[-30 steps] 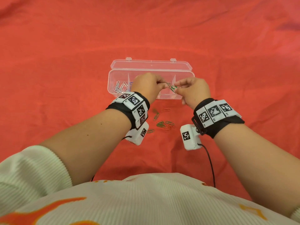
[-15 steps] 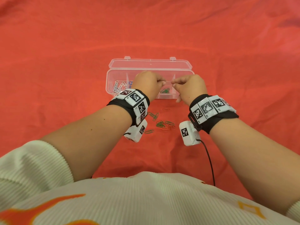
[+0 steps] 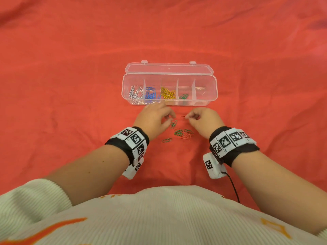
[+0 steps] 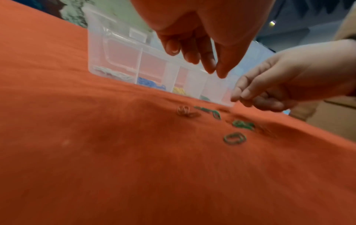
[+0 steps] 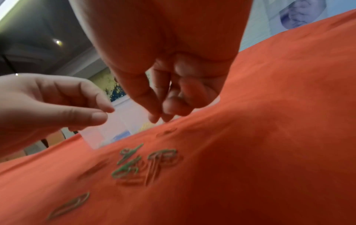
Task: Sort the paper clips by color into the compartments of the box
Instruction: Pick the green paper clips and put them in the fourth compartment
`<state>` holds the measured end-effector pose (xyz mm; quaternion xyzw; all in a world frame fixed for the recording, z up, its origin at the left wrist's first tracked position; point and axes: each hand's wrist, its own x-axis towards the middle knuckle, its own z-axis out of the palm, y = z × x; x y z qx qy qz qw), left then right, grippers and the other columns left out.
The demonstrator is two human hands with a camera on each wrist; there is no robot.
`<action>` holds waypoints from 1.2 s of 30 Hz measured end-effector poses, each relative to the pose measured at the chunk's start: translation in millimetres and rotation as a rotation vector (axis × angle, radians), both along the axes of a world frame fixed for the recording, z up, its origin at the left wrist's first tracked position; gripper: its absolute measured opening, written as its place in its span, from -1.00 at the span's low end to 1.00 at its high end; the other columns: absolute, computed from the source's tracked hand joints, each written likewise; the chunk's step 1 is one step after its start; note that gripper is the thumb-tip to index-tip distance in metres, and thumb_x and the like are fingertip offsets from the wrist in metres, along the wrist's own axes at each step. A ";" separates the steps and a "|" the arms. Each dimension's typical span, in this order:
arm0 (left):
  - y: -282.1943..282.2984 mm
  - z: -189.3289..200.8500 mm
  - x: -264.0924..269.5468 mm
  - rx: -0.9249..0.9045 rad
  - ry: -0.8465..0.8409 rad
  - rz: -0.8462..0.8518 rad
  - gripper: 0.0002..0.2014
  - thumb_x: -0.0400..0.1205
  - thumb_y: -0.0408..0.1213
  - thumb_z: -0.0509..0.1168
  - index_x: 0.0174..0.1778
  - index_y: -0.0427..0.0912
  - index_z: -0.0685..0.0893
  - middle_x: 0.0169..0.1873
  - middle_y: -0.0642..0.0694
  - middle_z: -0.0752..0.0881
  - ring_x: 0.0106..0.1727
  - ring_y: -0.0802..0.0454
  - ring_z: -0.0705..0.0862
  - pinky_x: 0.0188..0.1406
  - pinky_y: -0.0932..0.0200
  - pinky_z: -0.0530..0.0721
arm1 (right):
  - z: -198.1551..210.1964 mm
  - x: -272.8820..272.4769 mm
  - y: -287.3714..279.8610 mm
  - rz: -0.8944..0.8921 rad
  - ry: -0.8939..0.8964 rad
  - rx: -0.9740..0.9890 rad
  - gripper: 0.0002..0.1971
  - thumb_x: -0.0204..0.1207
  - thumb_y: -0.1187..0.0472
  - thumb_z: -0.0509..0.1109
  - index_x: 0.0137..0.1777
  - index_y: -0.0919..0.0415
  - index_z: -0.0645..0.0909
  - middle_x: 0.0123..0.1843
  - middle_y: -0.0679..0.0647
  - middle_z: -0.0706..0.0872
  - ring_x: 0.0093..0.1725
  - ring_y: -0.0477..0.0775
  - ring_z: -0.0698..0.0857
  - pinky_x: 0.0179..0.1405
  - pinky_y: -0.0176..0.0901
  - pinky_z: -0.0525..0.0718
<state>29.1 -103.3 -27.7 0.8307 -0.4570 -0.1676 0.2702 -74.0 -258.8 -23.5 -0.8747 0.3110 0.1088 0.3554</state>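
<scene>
The clear box point(image 3: 203, 102) stands open, holding silver, blue, yellow and green clips in separate compartments; its rightmost one looks empty. Just in front of it, loose green and red clips point(image 3: 183, 134) lie on the red cloth. My left hand point(image 3: 169, 119) hovers over the left of that pile, fingers loosely curled and holding nothing; in the left wrist view the thumb and forefinger of my left hand point(image 4: 216, 73) stand slightly apart. My right hand point(image 3: 188, 118) has thumb and forefinger tips together just above a red clip point(image 5: 166, 131), with nothing visible between them.
A single green clip point(image 3: 166, 140) lies apart at the near left of the pile. The box's lid point(image 3: 169, 68) lies folded back behind it. Red cloth point(image 3: 70, 85) covers the whole surface around the box.
Both hands have drawn back from over the box to the loose pile. The green clip held between them a second ago is no longer in them; green clips lie in the fourth compartment.
</scene>
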 end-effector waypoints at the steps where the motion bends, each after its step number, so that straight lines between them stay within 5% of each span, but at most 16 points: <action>1: 1.3 -2.0 -2.8 0.020 -0.015 -0.017 -0.80 0.49 -0.14 0.21 -0.13 -0.05 0.72 -0.30 -0.09 0.68 -0.19 -0.11 0.65 -0.06 -0.01 0.62 | -1.7 -1.1 1.0 -0.010 0.010 -0.003 -0.81 0.42 0.31 0.33 -0.11 0.08 0.75 -0.34 -0.04 0.63 -0.25 -0.02 0.59 -0.26 -0.29 0.47; 5: -1.6 -8.5 -5.2 0.190 -0.001 0.007 -0.77 0.54 -0.11 0.31 0.07 -0.05 0.72 -0.06 -0.13 0.69 0.08 -0.16 0.63 0.15 -0.09 0.57 | -7.0 -3.6 2.6 0.029 0.082 -0.007 -0.93 0.40 0.25 0.42 -0.16 0.11 0.71 -0.46 -0.15 0.53 -0.29 0.00 0.57 -0.41 -0.40 0.39; 9: -5.2 -16.2 -6.8 0.292 0.034 0.034 -0.64 0.51 -0.05 0.36 0.20 -0.03 0.65 0.09 -0.12 0.61 0.19 -0.13 0.55 0.22 -0.06 0.52 | -10.5 -7.0 1.4 0.083 0.203 -0.025 -0.88 0.31 0.12 0.56 -0.24 0.06 0.66 -0.40 -0.09 0.54 -0.28 0.02 0.57 -0.41 -0.21 0.41; 14: -9.1 -23.5 -12.4 0.246 0.115 0.111 -0.74 0.42 -0.19 0.47 -0.03 -0.16 0.68 0.04 -0.18 0.56 0.14 -0.17 0.53 0.17 -0.08 0.54 | -10.8 -7.2 5.0 0.143 0.219 -0.043 -0.89 0.33 0.18 0.55 -0.19 0.14 0.70 -0.28 -0.10 0.40 -0.19 0.00 0.53 -0.16 -0.20 0.41; 19: -9.2 -21.3 -9.7 0.299 0.106 0.074 -0.81 0.47 -0.19 0.42 -0.08 -0.18 0.68 0.02 -0.18 0.59 0.15 -0.16 0.53 0.12 -0.07 0.52 | -11.9 -6.0 6.2 0.073 0.114 -0.005 -0.91 0.37 0.23 0.49 -0.25 0.06 0.63 -0.43 -0.15 0.51 -0.42 -0.10 0.51 -0.46 -0.37 0.40; 24: -7.4 -17.8 -7.7 0.319 0.076 0.023 -0.82 0.52 -0.18 0.36 -0.01 -0.13 0.70 0.00 -0.15 0.67 0.14 -0.15 0.61 0.15 -0.05 0.53 | -11.4 -5.0 13.6 0.055 0.053 0.161 -0.83 0.36 0.26 0.52 -0.04 0.12 0.71 -0.41 -0.14 0.59 -0.59 -0.26 0.54 -0.49 -0.49 0.45; 26: -7.5 -16.0 -7.7 0.322 0.085 0.010 -0.80 0.52 -0.19 0.36 0.04 -0.11 0.71 0.00 -0.13 0.68 0.13 -0.12 0.64 0.16 -0.05 0.55 | -9.2 -4.0 17.2 0.121 0.098 0.158 -0.78 0.37 0.23 0.52 0.02 0.08 0.71 -0.35 -0.09 0.63 -0.51 -0.26 0.56 -0.44 -0.52 0.43; 30: -8.7 -13.9 -9.7 0.320 0.093 -0.006 -0.77 0.53 -0.22 0.31 0.09 -0.06 0.72 -0.01 -0.12 0.68 0.11 -0.12 0.65 0.17 -0.06 0.57 | -10.4 -5.7 23.0 0.193 0.138 0.058 -0.76 0.36 0.19 0.52 0.04 0.06 0.70 -0.28 -0.07 0.63 -0.23 -0.05 0.60 -0.19 -0.24 0.51; 36: -11.2 -9.9 -13.2 0.342 0.055 -0.034 -0.82 0.53 -0.26 0.26 0.00 -0.12 0.69 -0.03 -0.13 0.65 0.06 -0.13 0.64 0.01 -0.01 0.53 | -14.4 -8.8 26.9 0.190 0.082 -0.003 -0.88 0.36 0.15 0.49 -0.10 0.07 0.69 -0.25 -0.07 0.56 -0.20 -0.02 0.56 -0.09 -0.10 0.57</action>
